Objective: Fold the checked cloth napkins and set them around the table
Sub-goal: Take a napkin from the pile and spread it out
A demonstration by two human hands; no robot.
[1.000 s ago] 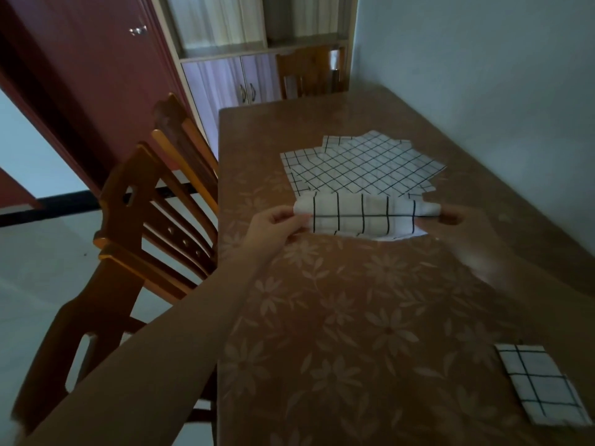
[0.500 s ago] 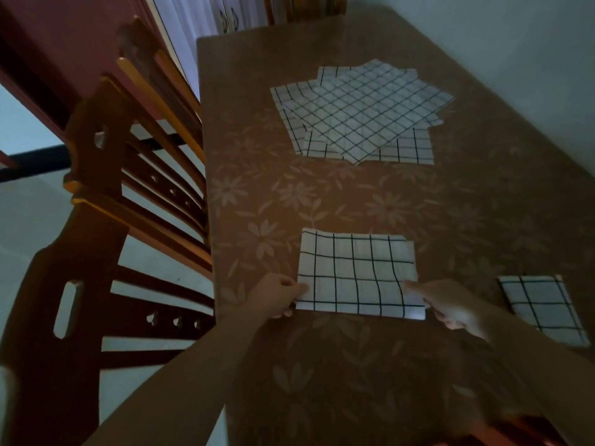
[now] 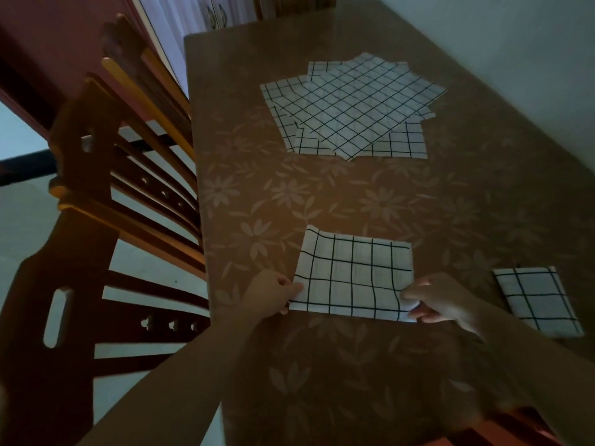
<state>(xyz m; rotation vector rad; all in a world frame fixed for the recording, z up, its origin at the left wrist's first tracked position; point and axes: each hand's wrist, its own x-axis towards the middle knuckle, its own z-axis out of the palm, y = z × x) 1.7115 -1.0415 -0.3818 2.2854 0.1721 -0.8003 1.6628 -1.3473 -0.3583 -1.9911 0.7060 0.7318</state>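
Hands (image 3: 269,296) (image 3: 442,299) pinching napkin (image 3: 354,278) near corners

Half-folded napkin (image 3: 354,278), white with black check, lies flat near the table's near edge, its near-right corner puckered. Small folded napkin (image 3: 537,300) lies flat to its right, apart. Unfolded napkin pile (image 3: 351,104) sits fanned and overlapping farther up the table.

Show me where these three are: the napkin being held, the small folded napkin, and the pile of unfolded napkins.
held napkin (image 3: 351,272): head view, middle of the cloth.
small folded napkin (image 3: 536,300): head view, its top face.
pile of unfolded napkins (image 3: 354,104): head view, topmost cloth.
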